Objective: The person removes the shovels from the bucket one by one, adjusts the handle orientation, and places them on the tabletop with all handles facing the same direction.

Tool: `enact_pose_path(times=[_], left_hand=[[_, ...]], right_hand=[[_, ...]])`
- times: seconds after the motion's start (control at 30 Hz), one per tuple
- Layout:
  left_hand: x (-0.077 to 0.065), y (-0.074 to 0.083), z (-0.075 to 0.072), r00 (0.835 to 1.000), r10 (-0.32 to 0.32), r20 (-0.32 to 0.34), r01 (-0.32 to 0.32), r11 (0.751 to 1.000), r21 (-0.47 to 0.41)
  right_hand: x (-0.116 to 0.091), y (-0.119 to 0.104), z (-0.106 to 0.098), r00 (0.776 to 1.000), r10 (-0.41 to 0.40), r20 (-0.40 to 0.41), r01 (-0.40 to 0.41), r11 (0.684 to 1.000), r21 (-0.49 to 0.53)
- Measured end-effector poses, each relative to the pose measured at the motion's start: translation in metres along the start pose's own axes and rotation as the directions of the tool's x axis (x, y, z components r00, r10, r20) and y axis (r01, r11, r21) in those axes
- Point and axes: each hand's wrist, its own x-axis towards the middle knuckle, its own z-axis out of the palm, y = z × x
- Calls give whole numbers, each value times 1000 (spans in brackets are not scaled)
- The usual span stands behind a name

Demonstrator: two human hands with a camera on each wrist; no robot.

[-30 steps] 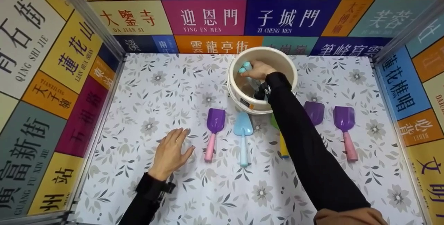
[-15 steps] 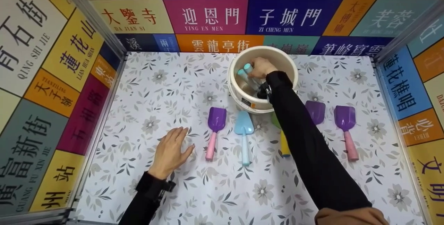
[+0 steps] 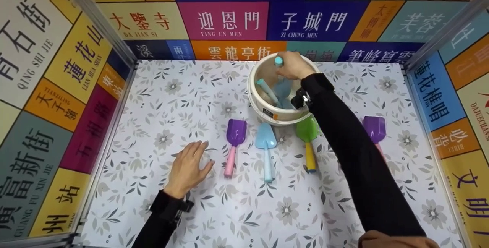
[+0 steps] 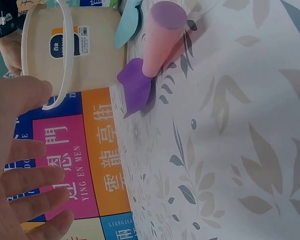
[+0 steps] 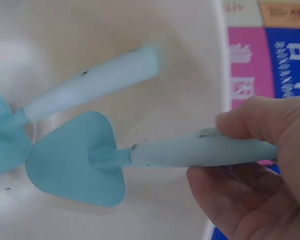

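My right hand (image 3: 296, 66) pinches the handle of a light blue toy shovel (image 5: 75, 160) between thumb and fingers, over the mouth of a cream bucket (image 3: 259, 106). The shovel's blade hangs down inside. A second light blue shovel (image 5: 90, 87) leans in the bucket, apart from my fingers; in the right wrist view the two blades meet or overlap. My left hand (image 3: 187, 169) is at the left with its fingers spread, holding nothing. Nearest to it lies a purple shovel with a pink handle (image 3: 236, 132).
In a row before the bucket lie another light blue shovel (image 3: 266, 139) and a green shovel with a yellow handle (image 3: 307, 129). Farther right, a purple shovel (image 3: 375, 128) is partly covered by my right sleeve (image 3: 355, 148). Printed panels (image 3: 225, 20) wall the flowered tabletop (image 3: 153, 102) on three sides.
My right hand has lifted one light blue shovel up and away from the other in the bucket. The right arm shifted right, uncovering the green shovel and hiding a purple one. My left hand stays put.
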Motion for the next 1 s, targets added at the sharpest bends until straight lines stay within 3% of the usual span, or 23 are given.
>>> enact_pose_path(times=[0.07,0.13,0.3,0.63,0.73,0.83,1.0], left_hand=[[1,1,0,1000,8,-11,-8,1000,2],[2,2,0,1000,17,-22,-17,1000,1],[5,7,0,999,24,-36,-25,1000,-16],[8,14,-3,999,22,-33,-24,999,-34],[9,16,-3,999,27,-36,-28,999,-36],[9,17,-3,998,35,-51,-37,998,-43],[9,19,-1,994,45,-97,-53,996,-73]], right_hand=[[31,36,7,999,4,32,-4,1000,-18],[49,62,11,1000,-17,11,17,1000,-14],[28,74,5,988,-52,-143,60,997,53],[-46,89,-11,950,-56,-307,124,970,209],[-69,95,-7,922,-50,-385,159,954,256],[-89,103,1,872,-68,-484,236,926,295],[-116,119,21,772,-176,-611,452,828,332]])
